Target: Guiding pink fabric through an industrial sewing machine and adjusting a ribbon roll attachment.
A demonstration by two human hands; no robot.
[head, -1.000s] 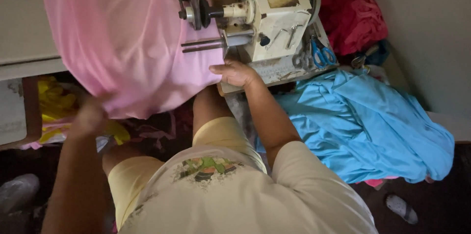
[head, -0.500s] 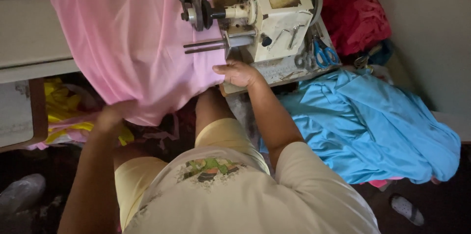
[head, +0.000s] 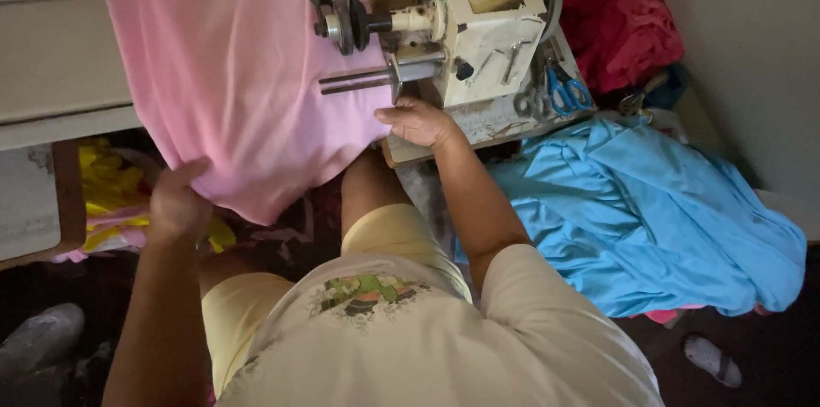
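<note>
A pink cloth (head: 231, 82) is draped over the table edge and runs under the cream sewing machine (head: 461, 23). My left hand (head: 178, 202) grips the hanging lower edge of the pink cloth at the lower left. My right hand (head: 418, 122) rests flat on the same cloth at the machine's base, just below the metal arm, with fingers pressing the fabric down.
Blue-handled scissors (head: 565, 91) lie on the machine's bed at the right. A blue garment (head: 649, 219) is heaped at the right, red cloth (head: 619, 23) behind it. Yellow fabric (head: 107, 189) sits under the white table (head: 51, 74). A sandal (head: 713, 360) lies on the floor.
My left hand has risen from below the cloth and taken hold of its lower edge. My right hand has stayed at the machine's base.
</note>
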